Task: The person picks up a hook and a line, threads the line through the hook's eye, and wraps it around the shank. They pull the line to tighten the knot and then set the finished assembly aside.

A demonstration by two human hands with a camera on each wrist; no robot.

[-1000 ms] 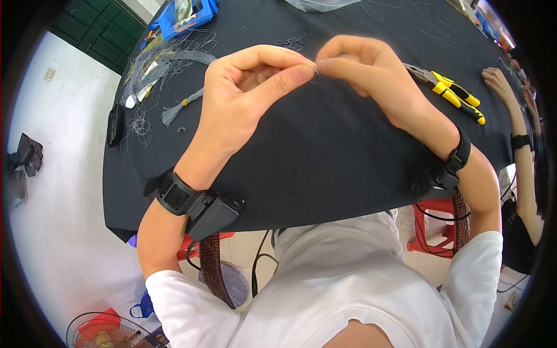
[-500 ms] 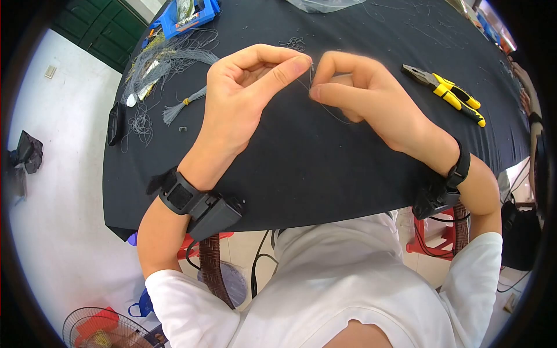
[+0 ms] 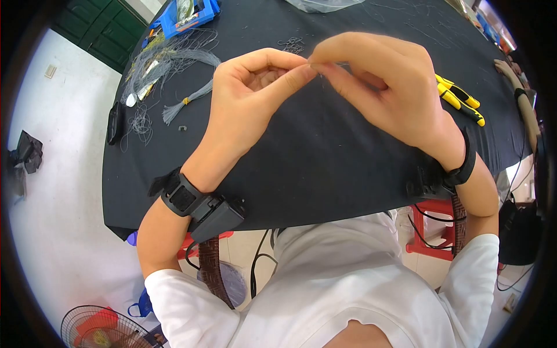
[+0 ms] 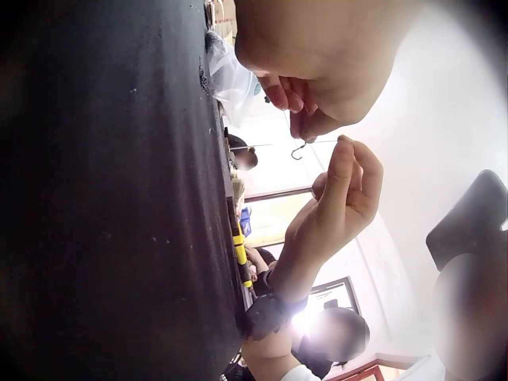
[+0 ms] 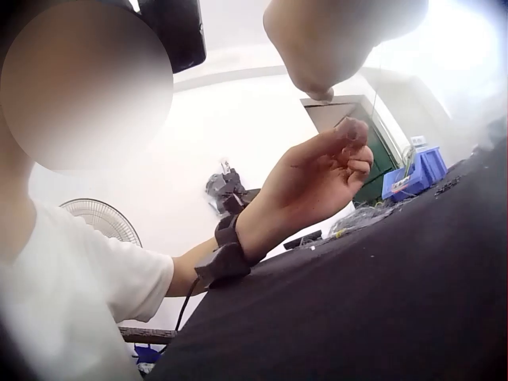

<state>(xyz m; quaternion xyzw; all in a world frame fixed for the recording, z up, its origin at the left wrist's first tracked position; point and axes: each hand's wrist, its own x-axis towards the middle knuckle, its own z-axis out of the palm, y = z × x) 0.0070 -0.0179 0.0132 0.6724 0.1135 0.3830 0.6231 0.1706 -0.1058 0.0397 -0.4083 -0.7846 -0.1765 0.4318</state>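
Note:
In the head view my left hand (image 3: 241, 104) pinches a small fish hook between thumb and forefinger. The dark curved hook (image 4: 298, 151) pokes out below those fingertips in the left wrist view. My right hand (image 3: 389, 87) has its thumb and forefinger brought together right at the left fingertips, pinching thin fishing line that is mostly hidden there. Both hands are raised over the black-covered table (image 3: 301, 168). Yellow-and-black pliers (image 3: 461, 101) lie beyond the right wrist, their jaws hidden behind the hand.
A bundle of grey line (image 3: 185, 101) tied with yellow and a loose tangle (image 3: 139, 127) lie on the left. Behind them stands a blue basket (image 3: 200, 20). Small dark hooks (image 3: 292, 44) are heaped past the hands. Another person's arm (image 3: 513, 87) rests at the right edge.
The right hand first dropped away from the left fingertips, drawing line between them, then rose back to meet them, its back turned higher. The left hand shifted slightly right.

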